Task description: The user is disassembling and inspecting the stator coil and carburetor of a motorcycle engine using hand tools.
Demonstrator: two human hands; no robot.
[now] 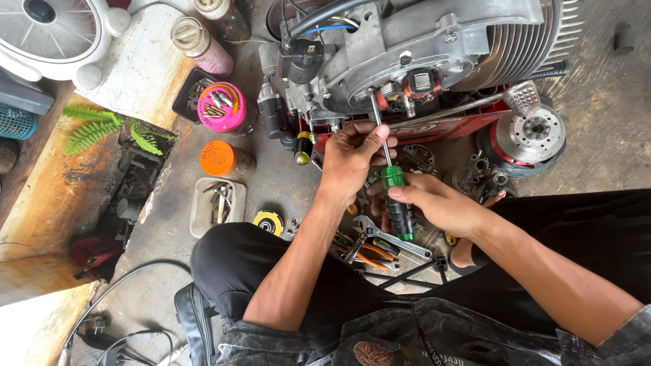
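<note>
A long screwdriver [395,196] with a green and black handle points up into a grey metal engine [420,47] standing on a red stand [461,125]. My right hand [437,203] grips the handle. My left hand [352,156] pinches the steel shaft just below the engine case, guiding the tip near a copper coil [422,83].
Loose tools lie by my knees: an adjustable wrench [390,237], orange-handled pliers [369,256]. A flywheel [536,132] sits right of the stand. A pink tub of screws [222,107], an orange-lidded can [218,158], a white tray [215,203] and a fan [54,34] stand at left.
</note>
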